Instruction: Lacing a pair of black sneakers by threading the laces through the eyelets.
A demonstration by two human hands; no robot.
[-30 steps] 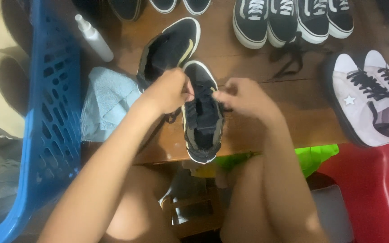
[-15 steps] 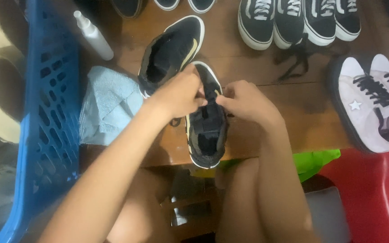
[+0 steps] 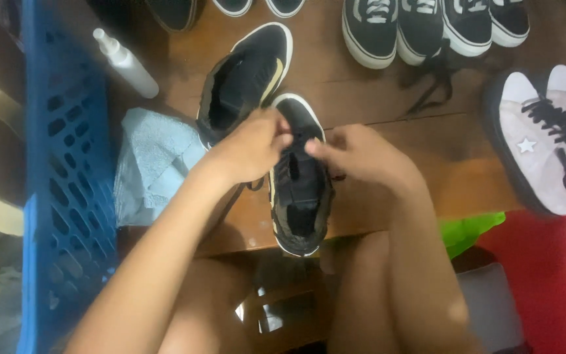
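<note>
A black sneaker point(image 3: 299, 196) with a white sole edge lies on the wooden table point(image 3: 388, 98), toe pointing away from me, heel over the front edge. My left hand point(image 3: 247, 147) and my right hand point(image 3: 361, 154) meet over its laced part, fingers pinched on the black lace point(image 3: 289, 164). Its matching black sneaker point(image 3: 244, 82), with a yellow stripe, lies just behind and to the left.
A blue plastic crate point(image 3: 67, 183) stands at the left. Beside it lie a light blue cloth point(image 3: 152, 160) and a white spray bottle point(image 3: 126, 62). Several black-and-white sneakers point(image 3: 420, 26) line the back. Pale pink sneakers point(image 3: 551, 137) sit right, above a red stool point(image 3: 545, 275).
Both hands have stayed on the sneaker's laces with small finger movements. The view has shifted slightly, so the sneaker sits a little lower in the picture.
</note>
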